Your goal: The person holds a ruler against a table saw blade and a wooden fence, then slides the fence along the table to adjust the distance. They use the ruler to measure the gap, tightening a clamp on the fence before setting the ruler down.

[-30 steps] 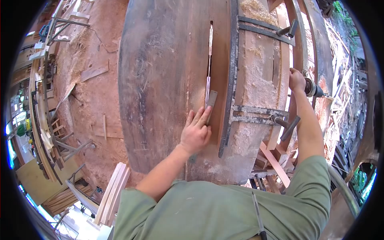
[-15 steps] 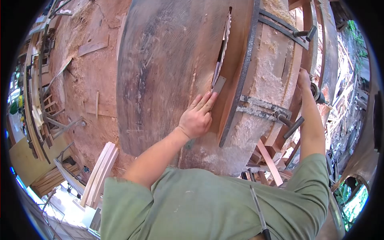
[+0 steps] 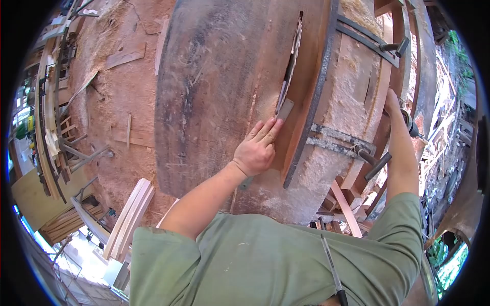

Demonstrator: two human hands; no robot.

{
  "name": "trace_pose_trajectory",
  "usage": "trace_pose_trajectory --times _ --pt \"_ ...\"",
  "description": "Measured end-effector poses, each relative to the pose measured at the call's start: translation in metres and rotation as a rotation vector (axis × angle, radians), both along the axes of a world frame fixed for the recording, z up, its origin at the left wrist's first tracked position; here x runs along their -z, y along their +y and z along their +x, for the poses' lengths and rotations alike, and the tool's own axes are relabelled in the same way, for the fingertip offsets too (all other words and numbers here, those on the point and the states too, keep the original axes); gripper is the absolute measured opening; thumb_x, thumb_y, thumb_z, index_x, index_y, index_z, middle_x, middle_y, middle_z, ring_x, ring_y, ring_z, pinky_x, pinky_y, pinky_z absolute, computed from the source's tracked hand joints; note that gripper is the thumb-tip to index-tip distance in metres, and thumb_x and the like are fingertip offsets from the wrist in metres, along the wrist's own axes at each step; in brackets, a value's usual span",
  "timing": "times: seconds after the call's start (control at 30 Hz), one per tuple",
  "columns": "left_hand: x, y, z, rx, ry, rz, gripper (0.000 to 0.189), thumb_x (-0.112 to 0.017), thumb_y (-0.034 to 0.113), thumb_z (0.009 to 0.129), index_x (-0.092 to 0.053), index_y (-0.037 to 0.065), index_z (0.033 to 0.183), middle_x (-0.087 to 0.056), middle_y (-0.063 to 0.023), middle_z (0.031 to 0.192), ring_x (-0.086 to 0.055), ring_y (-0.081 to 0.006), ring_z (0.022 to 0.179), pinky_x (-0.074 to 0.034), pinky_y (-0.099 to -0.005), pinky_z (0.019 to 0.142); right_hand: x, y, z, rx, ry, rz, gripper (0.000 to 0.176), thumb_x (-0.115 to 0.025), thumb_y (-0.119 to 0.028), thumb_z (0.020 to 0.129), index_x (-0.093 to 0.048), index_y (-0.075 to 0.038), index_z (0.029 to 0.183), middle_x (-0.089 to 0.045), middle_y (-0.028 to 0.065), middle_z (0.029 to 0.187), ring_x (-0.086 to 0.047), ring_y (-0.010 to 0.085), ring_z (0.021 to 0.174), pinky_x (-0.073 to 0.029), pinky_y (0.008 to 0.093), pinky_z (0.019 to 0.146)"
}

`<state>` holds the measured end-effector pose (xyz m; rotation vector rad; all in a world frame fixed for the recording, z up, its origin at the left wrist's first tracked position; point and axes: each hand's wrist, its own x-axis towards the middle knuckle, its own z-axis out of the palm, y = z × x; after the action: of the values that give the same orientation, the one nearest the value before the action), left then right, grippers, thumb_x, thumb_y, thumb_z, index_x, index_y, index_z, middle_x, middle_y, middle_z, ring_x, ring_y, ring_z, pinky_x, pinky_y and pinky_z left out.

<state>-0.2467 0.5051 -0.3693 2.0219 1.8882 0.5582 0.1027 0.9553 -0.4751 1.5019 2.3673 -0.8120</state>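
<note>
My left hand lies on a broad dark plank, fingers stretched out. Its fingertips touch the lower end of a small flat strip, just below a long narrow slot with a ragged pale edge. The thumb is hidden. My right hand reaches to the far side of a timber edge on the right, its fingers out of sight. Beside that wrist shows a dark round tool; whether the hand holds it cannot be made out.
Two metal clamps span the timber between the hands. A dark upright flange runs beside the slot. Light wood strips stand at lower left, and a reddish board leans at lower right.
The whole view has shifted slightly, so the plank and clamps appear a little further right. Both hands keep their places against the wood.
</note>
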Motion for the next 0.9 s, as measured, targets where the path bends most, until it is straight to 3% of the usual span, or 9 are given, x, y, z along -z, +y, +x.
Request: trace_pose_trajectory --times 0.07,0.13,0.17,0.27,0.33,0.43,0.47,0.53,0.9 --pt "0.001 0.000 0.000 -0.002 0.001 -0.004 0.020 -0.058 0.009 0.089 -0.070 -0.007 0.092 -0.045 -0.0204 0.158 -0.045 -0.0353 0.146 -0.034 -0.0488 0.121 0.043 0.024 0.025 -0.014 0.038 -0.037 0.036 -0.067 -0.029 0.092 -0.074 0.003 0.106 -0.072 0.0305 0.100 -0.071 0.0441 0.102 -0.054 0.0490 0.085" --pt "0.000 -0.001 0.000 0.002 -0.001 -0.008 0.020 -0.058 0.009 0.089 -0.070 -0.007 0.093 -0.045 -0.0204 0.158 -0.045 -0.0353 0.146 -0.034 -0.0487 0.121 0.108 0.055 0.060 0.279 0.370 -0.269 0.036 -0.067 -0.030 0.092 -0.074 0.002 0.107 -0.071 0.0311 0.102 -0.070 0.0439 0.103 -0.054 0.0495 0.085" --pt "0.000 0.000 0.000 0.002 0.002 -0.017 0.020 -0.058 0.008 0.089 -0.070 -0.007 0.093 -0.046 -0.0204 0.158 -0.045 -0.0353 0.146 -0.034 -0.0488 0.121 0.089 0.050 0.048 0.282 0.374 -0.265 0.036 -0.067 -0.030 0.092 -0.074 0.002 0.107 -0.071 0.0311 0.102 -0.070 0.0439 0.103 -0.054 0.0495 0.085" --pt "0.003 0.002 -0.002 0.002 0.006 -0.004 0.019 -0.058 0.008 0.089 -0.070 -0.007 0.092 -0.046 -0.0203 0.158 -0.046 -0.0354 0.146 -0.035 -0.0490 0.121 -0.006 -0.003 -0.019 0.175 -0.062 0.054 0.038 -0.066 -0.032 0.093 -0.073 0.001 0.111 -0.072 0.0280 0.105 -0.070 0.0438 0.104 -0.053 0.0483 0.085" --pt "0.004 0.001 0.001 -0.010 -0.006 0.017 0.019 -0.058 0.008 0.089 -0.070 -0.006 0.092 -0.046 -0.0202 0.157 -0.046 -0.0355 0.145 -0.035 -0.0492 0.121 -0.035 -0.029 -0.036 0.332 0.215 0.514 0.038 -0.059 -0.031 0.099 -0.070 0.002 0.115 -0.072 0.0242 0.109 -0.069 0.0429 0.104 -0.053 0.0470 0.087" --pt "0.004 0.001 -0.003 -0.017 -0.020 0.016 0.018 -0.058 0.008 0.089 -0.069 -0.006 0.090 -0.047 -0.0208 0.157 -0.046 -0.0361 0.145 -0.035 -0.0495 0.120 -0.020 -0.071 -0.019 0.231 0.446 0.754 0.032 -0.054 -0.028 0.100 -0.071 -0.001 0.107 -0.072 0.0170 0.100 -0.069 0.0387 0.094 -0.053 0.0457 0.082" --pt "0.002 0.002 -0.004 -0.013 -0.026 0.013 0.017 -0.058 0.007 0.089 -0.069 -0.006 0.090 -0.047 -0.0214 0.157 -0.047 -0.0365 0.145 -0.035 -0.0497 0.120 -0.010 -0.071 -0.011 0.222 0.447 0.752 0.032 -0.054 -0.028 0.100 -0.071 -0.001 0.107 -0.072 0.0170 0.100 -0.069 0.0387 0.094 -0.053 0.0457 0.082" --pt "0.000 -0.001 0.000 -0.007 -0.040 -0.008 0.016 -0.058 0.007 0.089 -0.069 -0.006 0.089 -0.047 -0.0220 0.156 -0.047 -0.0369 0.145 -0.035 -0.0499 0.121 0.001 -0.077 0.009 -0.162 0.136 0.788 0.026 -0.055 -0.027 0.094 -0.071 -0.007 0.097 -0.068 0.0124 0.089 -0.065 0.0334 0.084 -0.050 0.0453 0.074" --pt "-0.001 -0.001 -0.002 0.007 -0.042 -0.004 0.019 -0.057 0.005 0.086 -0.069 -0.009 0.092 -0.047 -0.0248 0.155 -0.046 -0.0394 0.145 -0.035 -0.0505 0.120 0.011 -0.068 0.015 -0.125 0.153 0.720 0.021 -0.058 -0.030 0.090 -0.071 -0.014 0.093 -0.067 0.0090 0.085 -0.065 0.0304 0.087 -0.049 0.0453 0.075"
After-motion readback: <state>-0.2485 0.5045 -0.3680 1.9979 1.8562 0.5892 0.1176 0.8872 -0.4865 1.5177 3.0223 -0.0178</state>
